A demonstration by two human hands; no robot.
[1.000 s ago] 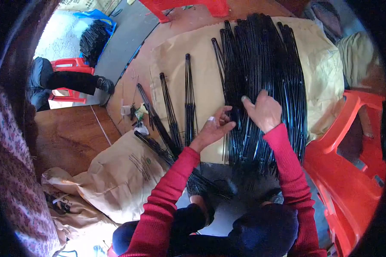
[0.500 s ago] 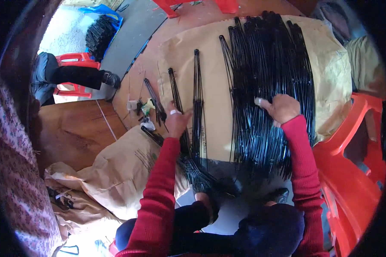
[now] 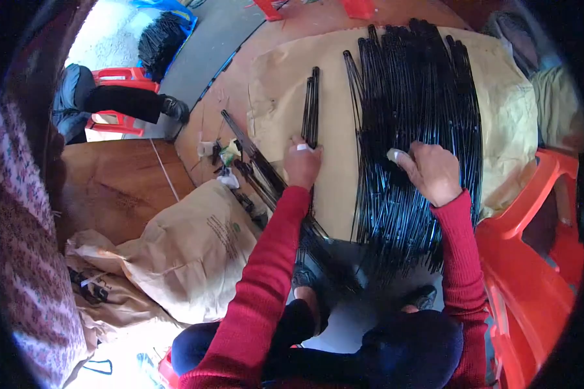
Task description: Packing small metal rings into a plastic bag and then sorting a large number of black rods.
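Note:
A wide pile of thin black rods point(image 3: 415, 104), joined in narrow bunches at their far ends and looking like umbrella ribs, lies on brown paper point(image 3: 337, 214). My right hand point(image 3: 435, 172) rests on the pile's near middle, thumb spread from the bent fingers, whose tips are hidden. A white wrap covers that thumb's tip. Left of the pile, my left hand point(image 3: 303, 165) is closed around a small bunch of the same rods point(image 3: 311, 107), with white tape on one finger. Further left, more black rods point(image 3: 256, 155) slant toward my feet, partly hidden by my left sleeve.
A red plastic chair point(image 3: 525, 240) stands close on the right. Left of my arm lies a full brown paper sack point(image 3: 182, 253). Small scraps point(image 3: 227, 155) lie past the slanted rods. Someone's leg point(image 3: 123, 104) reaches over a red stool point(image 3: 120, 123) at far left.
My left hand has moved right and away from me, and two bunches of rods now lie side by side at it. My right hand stays on the pile.

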